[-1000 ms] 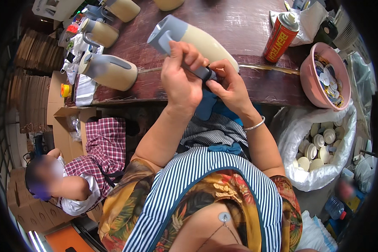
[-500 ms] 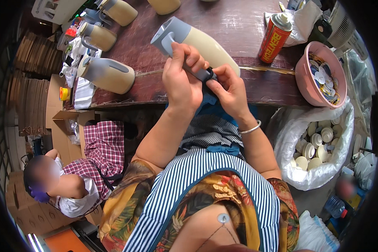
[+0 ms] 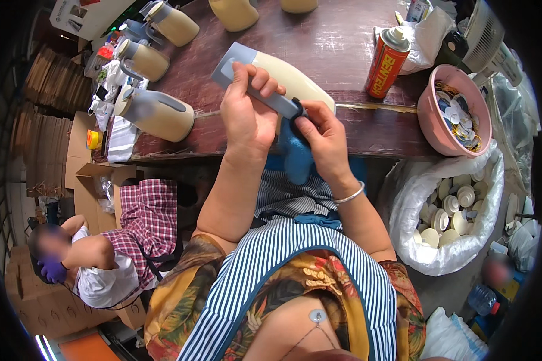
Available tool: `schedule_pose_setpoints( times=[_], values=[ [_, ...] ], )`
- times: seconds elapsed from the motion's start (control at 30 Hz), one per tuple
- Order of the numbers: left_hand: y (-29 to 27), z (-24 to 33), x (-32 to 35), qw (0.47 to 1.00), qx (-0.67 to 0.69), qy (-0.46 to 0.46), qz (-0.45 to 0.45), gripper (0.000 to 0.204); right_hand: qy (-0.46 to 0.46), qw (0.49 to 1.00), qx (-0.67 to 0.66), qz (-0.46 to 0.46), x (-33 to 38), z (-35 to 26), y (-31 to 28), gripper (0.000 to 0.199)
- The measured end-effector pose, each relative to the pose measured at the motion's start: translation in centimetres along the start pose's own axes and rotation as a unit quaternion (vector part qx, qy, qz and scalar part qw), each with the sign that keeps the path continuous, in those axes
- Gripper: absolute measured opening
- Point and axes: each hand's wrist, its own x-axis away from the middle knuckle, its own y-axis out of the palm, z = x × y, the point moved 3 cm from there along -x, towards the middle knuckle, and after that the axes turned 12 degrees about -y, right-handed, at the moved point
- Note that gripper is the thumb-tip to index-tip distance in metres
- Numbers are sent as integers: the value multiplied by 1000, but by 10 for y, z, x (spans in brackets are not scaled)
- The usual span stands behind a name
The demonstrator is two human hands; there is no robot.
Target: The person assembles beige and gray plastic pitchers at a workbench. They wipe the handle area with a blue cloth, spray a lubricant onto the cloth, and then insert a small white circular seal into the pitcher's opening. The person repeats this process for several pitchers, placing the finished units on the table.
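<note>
I see a red spray can (image 3: 387, 65) near a pink tub (image 3: 430, 125) of round discs (image 3: 459, 115). A plastic bag (image 3: 448, 260) holds round cream pieces (image 3: 441, 220). Flat cardboard (image 3: 47, 150) is piled on the left.

Both forearms are bare and slope inward from bent elbows, which sit close to the trunk, short of the tabletop (image 3: 349, 48). The left forearm (image 3: 227, 195) leans to the right, its wrist (image 3: 248, 148) about level with the tabletop's near edge and its inner side turned up. The left hand (image 3: 250, 114) is over the tabletop, just past that edge, closed in a grip, the fingers (image 3: 270, 88) curled. The right forearm (image 3: 365, 221) leans to the left, with its wrist short of the edge. The right hand (image 3: 325, 138) crosses the near edge beside the left, lower and nearer the trunk, thumb (image 3: 306, 129) and index finger (image 3: 315, 109) bent toward each other in a pinch
</note>
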Motion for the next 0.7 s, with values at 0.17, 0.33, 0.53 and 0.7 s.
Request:
schedule_pose_setpoints(
  times=[0.17, 0.33, 0.53, 0.7],
  values=[
    [4, -7, 4, 997, -48, 51, 16, 34, -9, 999, 17, 31, -6, 15, -5, 9],
    [5, -11, 3, 996, -67, 57, 4, 36, -27, 997, 65, -17, 2, 13, -11, 11],
    [-19, -30, 11, 966, -249, 71, -21, 36, -86, 973, 133, 168, -6, -48, -83, 18],
    [-54, -37, -4, 935, -320, 137, -64, 36, -324, 847, 352, 233, -53, -144, -102, 12]
  ],
)
